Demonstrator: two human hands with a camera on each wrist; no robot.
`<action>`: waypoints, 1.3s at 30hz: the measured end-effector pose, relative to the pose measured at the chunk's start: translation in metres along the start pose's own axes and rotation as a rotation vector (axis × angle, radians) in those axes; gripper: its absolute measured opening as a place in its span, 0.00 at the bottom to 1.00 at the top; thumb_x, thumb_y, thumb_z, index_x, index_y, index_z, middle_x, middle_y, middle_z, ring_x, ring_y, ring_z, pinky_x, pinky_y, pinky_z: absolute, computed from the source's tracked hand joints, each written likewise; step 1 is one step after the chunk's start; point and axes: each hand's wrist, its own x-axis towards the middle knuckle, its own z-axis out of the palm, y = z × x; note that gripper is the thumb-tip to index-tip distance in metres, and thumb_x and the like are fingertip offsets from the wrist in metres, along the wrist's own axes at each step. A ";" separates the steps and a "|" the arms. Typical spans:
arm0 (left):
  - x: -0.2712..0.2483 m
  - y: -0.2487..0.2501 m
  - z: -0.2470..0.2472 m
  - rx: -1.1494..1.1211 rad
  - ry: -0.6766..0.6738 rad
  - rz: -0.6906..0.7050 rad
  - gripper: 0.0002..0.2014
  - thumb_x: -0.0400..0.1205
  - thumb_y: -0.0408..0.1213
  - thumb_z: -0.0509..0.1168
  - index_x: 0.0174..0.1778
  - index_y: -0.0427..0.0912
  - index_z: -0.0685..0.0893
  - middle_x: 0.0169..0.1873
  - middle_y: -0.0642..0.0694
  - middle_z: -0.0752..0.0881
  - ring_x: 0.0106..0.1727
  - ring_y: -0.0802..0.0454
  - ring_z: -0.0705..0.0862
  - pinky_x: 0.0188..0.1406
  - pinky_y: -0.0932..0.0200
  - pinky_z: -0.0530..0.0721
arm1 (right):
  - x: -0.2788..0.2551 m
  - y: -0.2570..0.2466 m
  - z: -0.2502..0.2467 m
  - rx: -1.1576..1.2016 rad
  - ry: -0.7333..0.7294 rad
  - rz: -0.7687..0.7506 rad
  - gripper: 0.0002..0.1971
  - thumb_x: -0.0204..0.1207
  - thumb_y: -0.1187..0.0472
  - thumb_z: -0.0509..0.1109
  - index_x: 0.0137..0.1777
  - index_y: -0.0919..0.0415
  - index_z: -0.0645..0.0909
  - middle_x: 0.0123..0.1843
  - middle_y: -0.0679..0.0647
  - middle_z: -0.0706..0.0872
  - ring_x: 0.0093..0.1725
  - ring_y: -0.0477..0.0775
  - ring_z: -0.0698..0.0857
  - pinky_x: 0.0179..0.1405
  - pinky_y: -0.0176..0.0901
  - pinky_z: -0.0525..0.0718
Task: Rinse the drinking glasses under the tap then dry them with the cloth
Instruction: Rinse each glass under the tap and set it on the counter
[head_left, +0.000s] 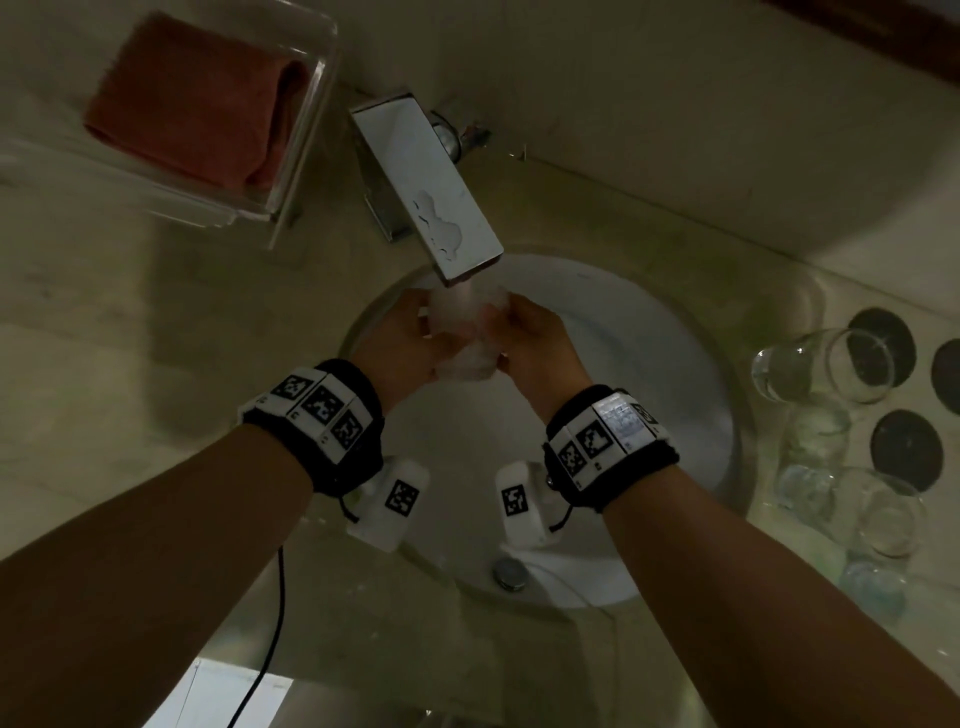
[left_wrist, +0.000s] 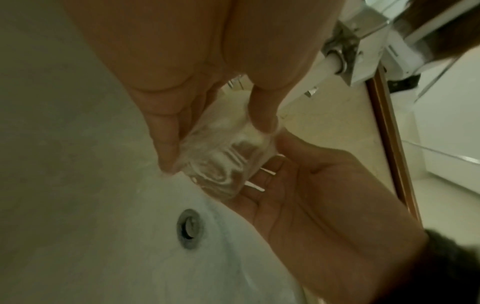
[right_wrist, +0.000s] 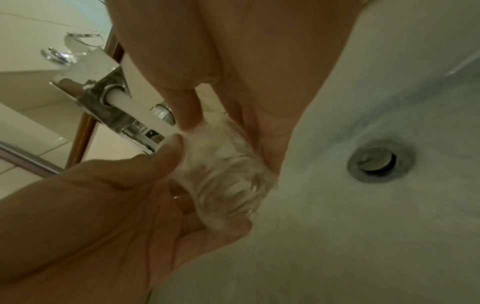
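Under the tap (head_left: 426, 182), both hands clasp one glass (head_left: 460, 338), spare glasses (head_left: 826, 369) right, red cloth (head_left: 192, 98) left.

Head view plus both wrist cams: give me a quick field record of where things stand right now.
glass in hand: drinking glass under the tap, water running over it
left hand: left hand grips the glass from its side
right hand: right hand grips the opposite side
sink: white basin, drain visible
other glasses: glasses grouped on the counter right of the basin, one on its side
cloth: red cloth folded in a clear tray, upper left, untouched
stage: rinsing
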 end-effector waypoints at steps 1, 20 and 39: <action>-0.001 -0.001 -0.002 -0.017 -0.009 0.013 0.31 0.76 0.35 0.76 0.74 0.41 0.73 0.66 0.40 0.84 0.63 0.41 0.86 0.60 0.29 0.85 | -0.001 -0.001 0.000 0.019 -0.002 -0.022 0.26 0.71 0.44 0.69 0.63 0.60 0.84 0.60 0.60 0.90 0.61 0.62 0.89 0.65 0.69 0.85; 0.006 -0.011 -0.004 -0.062 -0.072 0.148 0.31 0.75 0.16 0.72 0.72 0.41 0.73 0.56 0.51 0.82 0.53 0.54 0.86 0.54 0.51 0.90 | -0.006 0.004 -0.017 0.130 -0.066 -0.128 0.26 0.76 0.72 0.73 0.74 0.71 0.74 0.63 0.59 0.83 0.60 0.56 0.84 0.61 0.47 0.85; 0.005 -0.022 0.005 0.184 -0.023 -0.143 0.28 0.77 0.61 0.71 0.37 0.34 0.89 0.33 0.39 0.92 0.34 0.47 0.92 0.36 0.56 0.92 | -0.009 0.016 -0.014 -0.037 0.055 0.365 0.35 0.67 0.26 0.70 0.53 0.60 0.83 0.51 0.58 0.91 0.50 0.62 0.93 0.56 0.62 0.91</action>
